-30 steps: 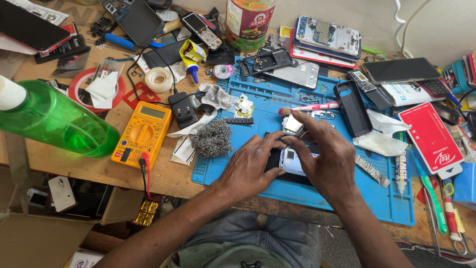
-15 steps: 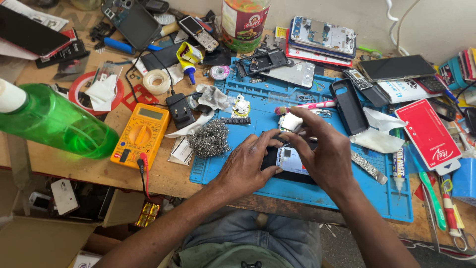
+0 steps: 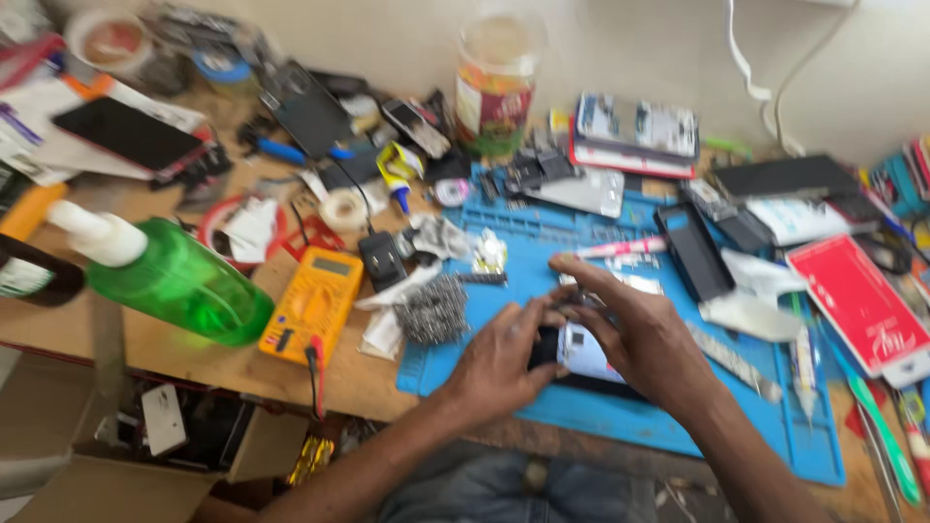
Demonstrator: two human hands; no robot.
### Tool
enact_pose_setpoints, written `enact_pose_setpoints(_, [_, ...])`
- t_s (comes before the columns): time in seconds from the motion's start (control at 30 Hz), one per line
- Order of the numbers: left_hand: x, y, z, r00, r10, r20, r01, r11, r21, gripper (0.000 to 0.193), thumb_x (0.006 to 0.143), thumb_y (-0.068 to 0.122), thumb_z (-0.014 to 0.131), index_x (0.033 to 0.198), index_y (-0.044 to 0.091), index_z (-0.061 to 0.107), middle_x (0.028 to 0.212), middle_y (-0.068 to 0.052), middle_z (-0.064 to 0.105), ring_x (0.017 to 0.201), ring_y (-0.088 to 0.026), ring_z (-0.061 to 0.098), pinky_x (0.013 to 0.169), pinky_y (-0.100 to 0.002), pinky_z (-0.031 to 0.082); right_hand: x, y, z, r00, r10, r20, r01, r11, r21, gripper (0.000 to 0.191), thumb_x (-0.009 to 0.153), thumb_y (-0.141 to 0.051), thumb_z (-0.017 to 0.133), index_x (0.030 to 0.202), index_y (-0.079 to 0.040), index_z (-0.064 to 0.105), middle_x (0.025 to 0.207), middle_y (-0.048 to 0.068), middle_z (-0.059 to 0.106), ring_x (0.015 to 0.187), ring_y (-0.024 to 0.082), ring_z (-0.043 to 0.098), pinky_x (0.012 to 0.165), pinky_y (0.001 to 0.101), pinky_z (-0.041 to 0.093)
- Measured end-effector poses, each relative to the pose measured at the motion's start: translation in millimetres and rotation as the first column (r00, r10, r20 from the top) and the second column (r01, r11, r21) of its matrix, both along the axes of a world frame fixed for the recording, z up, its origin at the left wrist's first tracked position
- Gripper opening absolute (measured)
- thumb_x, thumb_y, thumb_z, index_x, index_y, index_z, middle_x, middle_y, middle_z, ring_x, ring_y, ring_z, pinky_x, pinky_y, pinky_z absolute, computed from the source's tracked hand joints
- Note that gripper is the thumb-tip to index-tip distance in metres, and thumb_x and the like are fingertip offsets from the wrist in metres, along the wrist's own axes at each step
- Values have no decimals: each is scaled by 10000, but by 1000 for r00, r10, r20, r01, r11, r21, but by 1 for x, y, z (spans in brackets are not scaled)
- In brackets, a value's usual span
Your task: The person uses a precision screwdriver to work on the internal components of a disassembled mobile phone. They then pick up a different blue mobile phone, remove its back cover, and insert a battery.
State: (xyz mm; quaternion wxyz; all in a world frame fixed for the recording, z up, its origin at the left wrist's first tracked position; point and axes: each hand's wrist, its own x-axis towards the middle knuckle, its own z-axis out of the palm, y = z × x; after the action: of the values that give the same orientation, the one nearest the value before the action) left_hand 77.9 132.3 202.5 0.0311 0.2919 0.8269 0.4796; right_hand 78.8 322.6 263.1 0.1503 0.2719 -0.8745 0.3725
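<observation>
Blue rubbery matting, ribbed with small compartments along its far edge, forms the mat (image 3: 756,426) on which a phone (image 3: 587,354) lies flat, dark-framed with a pale, opened back. It sits near the mat's front edge, between the two hands. Wooden bench top (image 3: 136,344) shows bare only in a strip at the left front; elsewhere the surface is crowded.

A grey tangle of wire wool (image 3: 432,309) rests at the mat's left edge, just beside the left hand. A yellow, boxy meter (image 3: 313,304) lies left of it, and a green translucent bottle (image 3: 179,283) lies on its side further left. A flat red card (image 3: 854,300) lies to the right, and a pink pen (image 3: 620,248) just beyond the fingers. Open room is found only on the mat to the right of the phone (the picture is blurred by motion, so fine parts cannot be made out).

The left hand (image 3: 499,360) is curled against the phone's left end, steadying it. The right hand (image 3: 635,324) is arched over the phone's top with fingers bent down and pinched together; whether a small tool is gripped cannot be told.
</observation>
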Motion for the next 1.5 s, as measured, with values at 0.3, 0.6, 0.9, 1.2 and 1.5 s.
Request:
enact_pose_setpoints(0.3, [0,2,-2,1000,-7,-12,7,1000,1,780,793,187,829,1447,38,432,1193,-87,694,976,-277,641,876,-429,539,2,-2,-15,988,-122,98,120,993,22,622,849,-21,755,1423,-139,547,998,106,770,897,229,781,768,356,638])
enact_pose_setpoints(0.6, [1,0,0,999,-37,-16,36,998,-50,803,785,226,827,1449,30,421,1241,-88,684,989,-278,615,893,-435,510,-65,9,-26,981,-192,-41,168,929,-329,551,1032,32,641,1465,-86,322,1102,150,763,1043,226,777,900,329,671])
enact_pose_setpoints(0.9, [-2,-1,-6,995,-38,-94,37,999,-19,778,811,218,816,1453,11,428,1253,-116,697,1109,-307,611,976,-453,492,-95,-15,-38,960,-226,167,259,941,-218,587,976,-16,654,1456,-156,345,1086,99,758,1001,198,774,612,292,642])
enact_pose_setpoints(1.2, [-3,-1,-10,995,-46,-93,42,998,-37,772,816,228,813,1450,11,428,1251,-119,693,1094,-301,613,971,-454,493,-95,-19,-39,971,-198,132,224,950,-216,615,994,-11,638,1493,-177,319,1110,96,752,1012,200,771,580,270,632])
enact_pose_setpoints(1.5, [-2,-2,-5,995,-39,-96,39,999,3,764,806,199,824,1445,43,435,1274,-92,701,1087,-297,604,974,-442,491,-86,-9,-35,992,-126,31,129,929,-348,614,1030,60,638,1512,-121,304,1120,146,763,1052,234,770,909,347,661])
